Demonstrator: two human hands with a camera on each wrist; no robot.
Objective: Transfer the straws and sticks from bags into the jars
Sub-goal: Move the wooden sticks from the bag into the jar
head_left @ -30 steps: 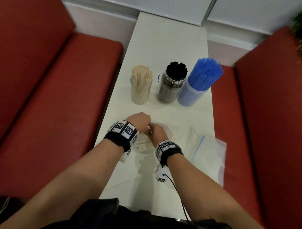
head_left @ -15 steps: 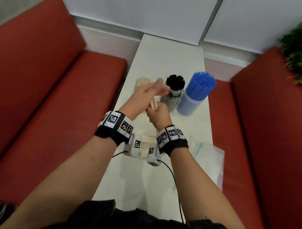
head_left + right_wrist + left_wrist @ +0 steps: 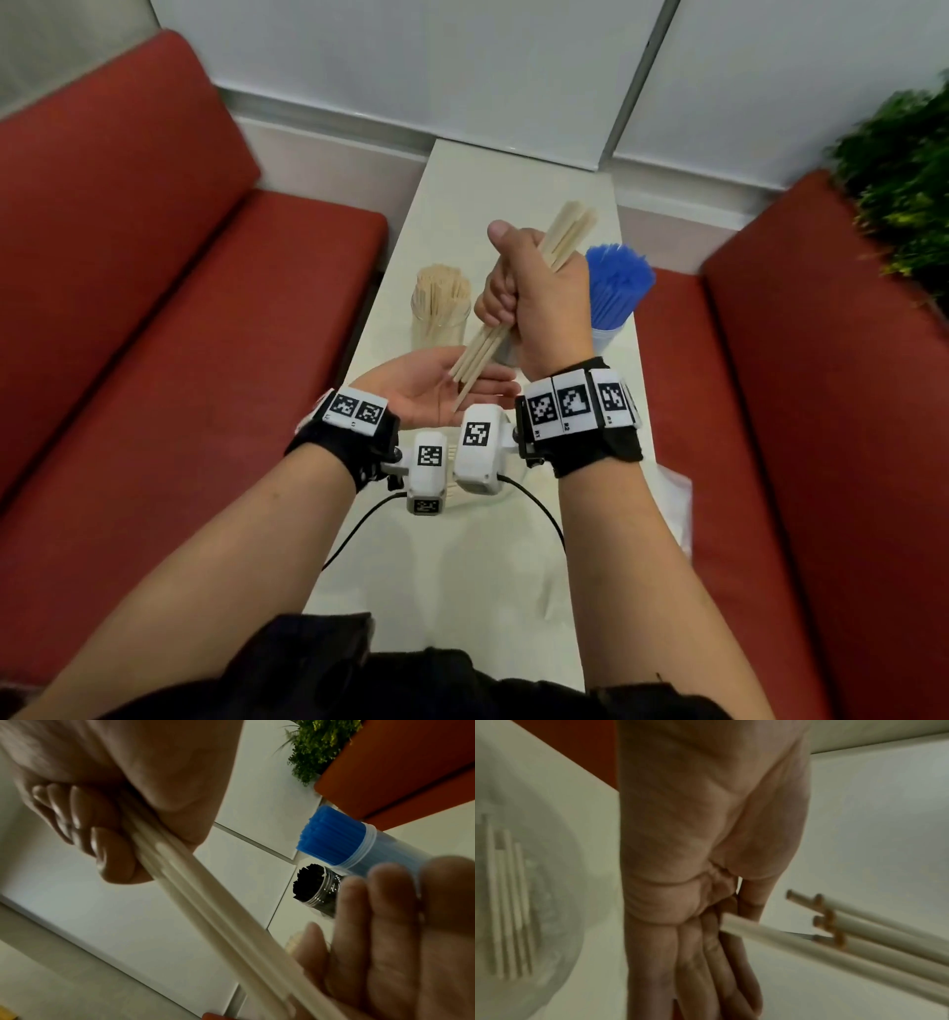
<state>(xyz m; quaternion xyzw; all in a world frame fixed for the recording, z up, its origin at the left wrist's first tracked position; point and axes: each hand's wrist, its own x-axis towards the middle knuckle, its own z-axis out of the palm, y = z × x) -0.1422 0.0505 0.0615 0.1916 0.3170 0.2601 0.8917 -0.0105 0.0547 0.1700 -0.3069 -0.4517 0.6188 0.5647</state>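
Nearest the camera, low in the head view, the two wrist cameras sit side by side over the pale worktop [image 3: 452, 555]. Just above them the left hand [image 3: 426, 390] lies palm up with its fingers straight, holding nothing; the lower ends of the wooden sticks [image 3: 518, 298] rest on it, one stick end plainly touching the palm in the left wrist view. Under that hand, at the left edge of the left wrist frame, a clear bag [image 3: 521, 902] on the worktop still holds a few sticks, though the blur makes their number hard to judge.

Above, at mid-frame, the right hand [image 3: 539, 298] has its grip closed round the middle of the bundle, fingers and thumb curled tight, the sticks slanting up to the right.

A second ago both hands were down at the bag on the worktop; half a second ago they had risen with the sticks between them. Now the left has let go and dropped flat under the ends, which looks like tapping the bundle even before it goes into a jar.

Further back stands the stick jar [image 3: 440, 308], already well filled, left of the right hand. The black straw jar [image 3: 316, 888] is hidden behind that hand in the head view, and the blue straw jar [image 3: 619, 288] stands to its right. So the bundle is out of the bag but not yet in its jar.
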